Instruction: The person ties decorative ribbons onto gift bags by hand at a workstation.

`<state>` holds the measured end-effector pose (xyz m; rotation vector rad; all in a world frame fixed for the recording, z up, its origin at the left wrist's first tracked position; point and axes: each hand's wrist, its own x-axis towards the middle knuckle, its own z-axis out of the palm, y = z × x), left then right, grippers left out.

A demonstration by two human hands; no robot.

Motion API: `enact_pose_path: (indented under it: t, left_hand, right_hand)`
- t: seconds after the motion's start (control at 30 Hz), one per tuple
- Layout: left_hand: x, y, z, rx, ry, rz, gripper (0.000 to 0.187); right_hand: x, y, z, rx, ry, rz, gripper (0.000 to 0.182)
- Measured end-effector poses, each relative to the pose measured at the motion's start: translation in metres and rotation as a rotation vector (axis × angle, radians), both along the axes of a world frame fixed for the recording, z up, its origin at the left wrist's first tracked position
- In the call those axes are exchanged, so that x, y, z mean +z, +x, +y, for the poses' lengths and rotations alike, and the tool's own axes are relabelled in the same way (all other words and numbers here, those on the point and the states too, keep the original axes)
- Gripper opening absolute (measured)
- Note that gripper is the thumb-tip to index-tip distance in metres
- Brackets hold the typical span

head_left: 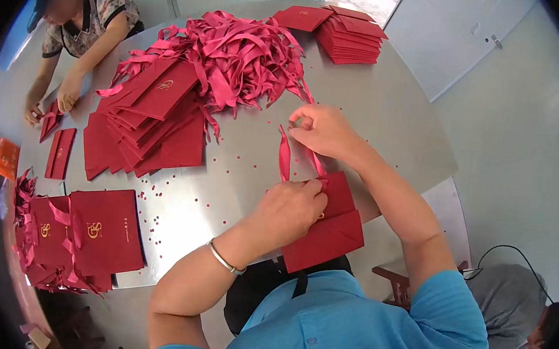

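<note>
My left hand (292,207), with a bangle on the wrist, is closed over the upper edge of a dark red paper bag (327,240), which lies folded against the table's near edge. A pink-red ribbon (284,154) rises from the bag in two strands. Above it, my right hand (324,132) has its thumb and fingers curled together. One strand runs from the bag up under this hand; the exact pinch point is hidden behind the fingers.
A ribbon heap (243,57) lies beside stacked red bags (156,119). More bags (349,35) stand at the back. Ribboned bags (101,232) lie left. Small red dots are scattered over the metal table (401,131). A co-worker (85,21) handles a red piece at far left.
</note>
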<state>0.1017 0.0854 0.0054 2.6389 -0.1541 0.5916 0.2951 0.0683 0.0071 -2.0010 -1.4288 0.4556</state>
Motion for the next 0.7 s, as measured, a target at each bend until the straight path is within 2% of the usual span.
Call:
enact_pose_path:
  t: [0.13, 0.3, 0.43, 0.5, 0.63, 0.7]
  left_hand:
    - [0.0, 0.0, 0.0, 0.0, -0.015, -0.037, 0.01]
    - [-0.001, 0.001, 0.001, 0.002, 0.015, -0.01, 0.011]
    - [0.002, 0.0, -0.001, -0.008, -0.022, 0.024, 0.011]
    - [0.002, -0.001, -0.003, -0.039, 0.034, 0.03, 0.009]
    - [0.008, -0.003, -0.002, -0.061, 0.09, 0.048, 0.007]
    - [0.008, -0.003, 0.0, -0.089, 0.092, 0.029, 0.007]
  right_hand:
    - [0.012, -0.007, 0.003, -0.042, -0.093, 0.084, 0.031]
    - [0.022, -0.013, 0.011, 0.05, -0.137, -0.119, 0.034]
    - [0.009, -0.003, 0.017, 0.104, -0.125, -0.059, 0.031]
    - [0.001, 0.002, 0.018, 0.024, -0.074, 0.185, 0.023]
    - [0.0, 0.009, 0.016, 0.037, -0.072, 0.325, 0.019]
    - [-0.002, 0.009, 0.016, 0.109, 0.011, 0.408, 0.016]
